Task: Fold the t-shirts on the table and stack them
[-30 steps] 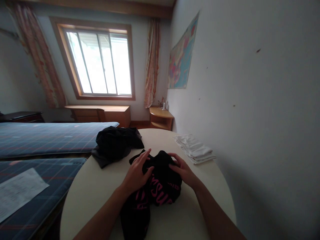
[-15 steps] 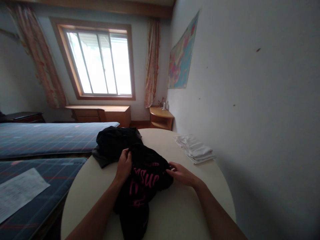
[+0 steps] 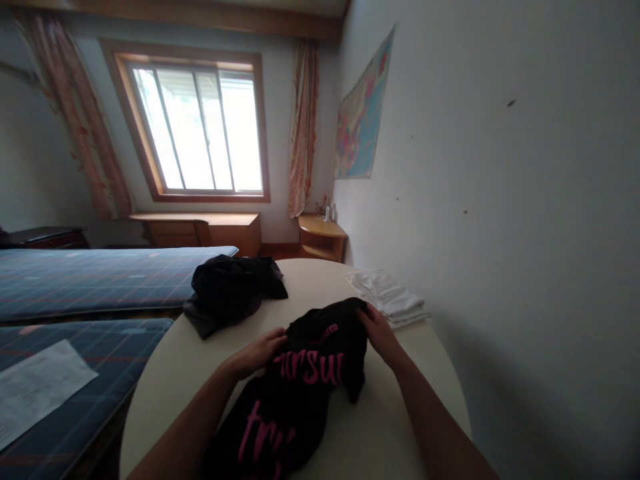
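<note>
A black T-shirt (image 3: 305,393) with pink lettering lies across the front of the round cream table (image 3: 165,393). My left hand (image 3: 260,353) is closed on its upper left edge, the fingertips partly hidden by the cloth. At the upper right corner, my right hand (image 3: 377,330) pinches the fabric, and a dark fold hangs below it. Behind the shirt, apart from it, a crumpled heap of black clothing (image 3: 230,287) rests at the table's far left. Folded white cloth (image 3: 390,297) lies at the far right, just beyond my right hand.
Two beds with blue plaid mattresses (image 3: 110,280) stand left of the table, and a printed sheet of paper (image 3: 40,390) lies on the nearer one. A white wall (image 3: 525,267) runs close along the right. A corner shelf (image 3: 323,230) and a low desk (image 3: 225,230) stand behind.
The black T-shirt has been drawn away from the dark heap, toward the right and nearer me, and spread wider. Both hands moved right; my right hand now grips its upper corner.
</note>
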Demonstrator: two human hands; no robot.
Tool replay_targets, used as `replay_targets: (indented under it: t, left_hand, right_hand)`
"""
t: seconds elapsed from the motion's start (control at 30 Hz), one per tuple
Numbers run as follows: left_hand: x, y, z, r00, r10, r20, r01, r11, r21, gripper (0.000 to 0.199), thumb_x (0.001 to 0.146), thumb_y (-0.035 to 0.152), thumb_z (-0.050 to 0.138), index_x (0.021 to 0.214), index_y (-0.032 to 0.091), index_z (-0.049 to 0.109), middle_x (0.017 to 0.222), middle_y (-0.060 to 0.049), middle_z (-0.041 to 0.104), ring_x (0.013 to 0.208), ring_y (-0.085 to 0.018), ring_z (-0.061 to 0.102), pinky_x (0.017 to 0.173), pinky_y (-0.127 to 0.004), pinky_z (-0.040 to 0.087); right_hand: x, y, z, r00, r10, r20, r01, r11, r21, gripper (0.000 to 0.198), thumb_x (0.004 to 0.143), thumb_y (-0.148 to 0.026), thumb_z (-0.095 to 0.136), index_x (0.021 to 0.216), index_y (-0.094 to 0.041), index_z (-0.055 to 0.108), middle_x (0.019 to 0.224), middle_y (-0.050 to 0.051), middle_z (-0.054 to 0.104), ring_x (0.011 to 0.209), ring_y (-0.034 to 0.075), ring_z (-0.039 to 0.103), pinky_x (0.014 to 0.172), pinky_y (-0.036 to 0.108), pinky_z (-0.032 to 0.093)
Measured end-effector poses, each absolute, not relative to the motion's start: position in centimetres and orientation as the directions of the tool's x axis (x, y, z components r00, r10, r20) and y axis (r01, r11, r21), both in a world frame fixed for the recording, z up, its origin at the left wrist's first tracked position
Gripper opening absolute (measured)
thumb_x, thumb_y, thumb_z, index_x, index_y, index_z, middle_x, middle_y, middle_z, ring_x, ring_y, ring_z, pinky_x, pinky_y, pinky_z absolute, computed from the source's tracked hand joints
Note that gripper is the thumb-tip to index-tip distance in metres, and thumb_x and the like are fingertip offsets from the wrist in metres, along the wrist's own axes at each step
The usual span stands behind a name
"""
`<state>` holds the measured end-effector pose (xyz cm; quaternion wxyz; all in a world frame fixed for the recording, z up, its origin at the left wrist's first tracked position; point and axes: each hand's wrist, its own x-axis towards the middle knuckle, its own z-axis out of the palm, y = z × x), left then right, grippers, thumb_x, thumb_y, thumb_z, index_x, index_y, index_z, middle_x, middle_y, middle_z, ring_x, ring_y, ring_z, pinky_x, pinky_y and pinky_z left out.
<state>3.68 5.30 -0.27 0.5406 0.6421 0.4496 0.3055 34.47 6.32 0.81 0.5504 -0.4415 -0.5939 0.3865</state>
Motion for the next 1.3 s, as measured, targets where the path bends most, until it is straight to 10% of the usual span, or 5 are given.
replay_targets:
  t: [0.13,0.43,0.77,1.07,1.3]
  left_hand:
    - [4.3,4.5,0.0,0.511,0.828,-0.232,0.228,0.129,0.965,0.047,0.077,0.059,0.066,0.104,0.021,0.062,0.067,0.005,0.056,0.055,-0.012,0.052,0.049,-0.021,0.036]
    - [1.9,8.4,0.8,-0.204,0.970,0.133,0.013,-0.133,0.991,0.070,0.064,0.070,0.068,0.106,0.014,0.060,0.093,-0.006,0.069,0.086,-0.023,0.066,0.073,-0.030,0.051]
    - [4.0,5.0,0.2,0.464,0.867,0.182,0.364,-0.374,0.853,0.079,0.077,0.041,0.071,0.148,0.022,0.040,0.151,-0.010,0.044,0.139,-0.030,0.040,0.118,-0.048,0.027]
    - [5.0,1.8,2.9,0.661,0.741,0.116,0.215,-0.336,0.917,0.053,0.071,0.026,0.075,0.124,0.030,0.067,0.111,-0.003,0.074,0.099,-0.032,0.071,0.090,-0.047,0.055]
    - [3.5,5.1,7.8,0.438,0.871,0.222,0.120,-0.301,0.946,0.052,0.072,0.026,0.071,0.123,0.021,0.068,0.108,-0.007,0.074,0.087,-0.029,0.072,0.076,-0.041,0.059]
  right_hand:
    - [35.2,6.8,0.4,0.142,0.976,0.163,0.047,0.157,-0.986,0.059,0.076,-0.061,0.065,0.117,-0.020,0.058,0.079,0.003,0.072,0.076,0.025,0.067,0.069,0.037,0.052]
    - [35.0,5.8,0.6,-0.204,0.979,-0.003,0.024,0.002,-1.000,0.086,0.068,-0.046,0.081,0.140,-0.022,0.042,0.120,0.012,0.067,0.107,0.027,0.066,0.096,0.044,0.050]
    - [34.3,3.5,1.7,-0.570,0.822,0.002,0.261,0.183,-0.948,0.092,0.065,-0.025,0.081,0.148,-0.024,0.039,0.138,0.007,0.057,0.123,0.026,0.055,0.107,0.040,0.042]
    - [34.8,1.8,3.8,-0.676,0.713,-0.184,0.463,0.217,-0.859,0.057,0.064,-0.013,0.061,0.119,-0.026,0.071,0.109,0.000,0.074,0.098,0.023,0.067,0.088,0.030,0.051]
    - [39.6,2.2,8.0,-0.465,0.869,-0.167,0.496,0.100,-0.862,0.039,0.062,-0.013,0.061,0.095,-0.024,0.079,0.087,0.001,0.076,0.079,0.022,0.069,0.069,0.028,0.055]
